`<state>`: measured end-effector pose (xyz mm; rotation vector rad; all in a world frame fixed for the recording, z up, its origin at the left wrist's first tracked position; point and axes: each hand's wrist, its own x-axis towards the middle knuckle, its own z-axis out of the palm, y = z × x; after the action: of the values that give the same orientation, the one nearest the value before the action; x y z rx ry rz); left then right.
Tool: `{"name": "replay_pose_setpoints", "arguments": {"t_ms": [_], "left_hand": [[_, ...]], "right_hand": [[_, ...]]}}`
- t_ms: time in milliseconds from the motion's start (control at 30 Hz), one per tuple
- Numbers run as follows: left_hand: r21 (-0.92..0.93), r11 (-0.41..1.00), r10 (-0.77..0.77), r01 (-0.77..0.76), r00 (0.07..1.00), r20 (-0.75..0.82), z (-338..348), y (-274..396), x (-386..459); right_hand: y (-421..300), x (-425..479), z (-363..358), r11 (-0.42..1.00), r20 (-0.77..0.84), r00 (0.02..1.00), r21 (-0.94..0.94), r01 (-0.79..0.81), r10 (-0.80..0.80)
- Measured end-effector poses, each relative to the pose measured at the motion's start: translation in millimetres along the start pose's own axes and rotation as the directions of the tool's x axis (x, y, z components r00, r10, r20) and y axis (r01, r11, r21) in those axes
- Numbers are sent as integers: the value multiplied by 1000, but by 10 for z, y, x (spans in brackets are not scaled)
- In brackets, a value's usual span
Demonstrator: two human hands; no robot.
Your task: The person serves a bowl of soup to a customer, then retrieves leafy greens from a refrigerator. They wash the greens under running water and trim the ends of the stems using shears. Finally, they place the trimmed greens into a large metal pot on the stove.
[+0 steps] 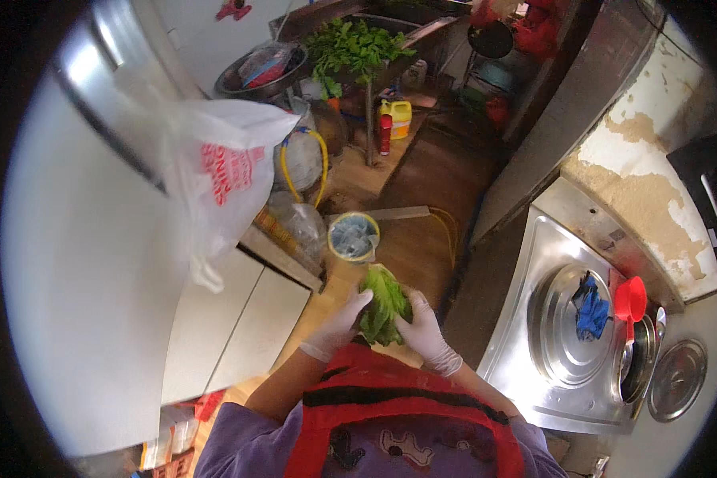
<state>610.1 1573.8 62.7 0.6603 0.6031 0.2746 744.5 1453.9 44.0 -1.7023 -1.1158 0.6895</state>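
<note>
A head of leafy green lettuce is held in front of my red apron, between both hands. My left hand, in a thin white glove, grips its left side with the thumb lying on the leaves. On the opposite side my right hand, gloved the same way, has its thumb on the leaves too. The fingers behind the lettuce are hidden. Just beyond the lettuce stands a round bucket with a yellow rim, and crumpled clear plastic shows inside it.
To the left, a white plastic bag hangs over a white cabinet. A steel stove top with a large round lid is at right. Ahead are leafy green stalks, a yellow jug and a red bottle.
</note>
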Motion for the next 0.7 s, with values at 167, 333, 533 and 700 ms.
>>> {"name": "replay_pose_setpoints", "arguments": {"t_ms": [167, 333, 533, 700], "left_hand": [[280, 955, 49, -99, 982, 181, 268, 822, 984], [249, 968, -72, -16, 937, 342, 545, 1437, 1891], [115, 993, -21, -20, 937, 349, 739, 2092, 3011], [-268, 859, 492, -436, 847, 202, 884, 2747, 3631]], "right_hand": [[-511, 1008, -429, 963, -64, 976, -192, 192, -207], [-484, 1858, -1229, 976, 45, 989, 176, 127, -137], [-4, 3217, -2113, 849, -101, 995, 527, 40, 16], [323, 4665, -3026, 913, -254, 952, 405, -53, 168]]}}
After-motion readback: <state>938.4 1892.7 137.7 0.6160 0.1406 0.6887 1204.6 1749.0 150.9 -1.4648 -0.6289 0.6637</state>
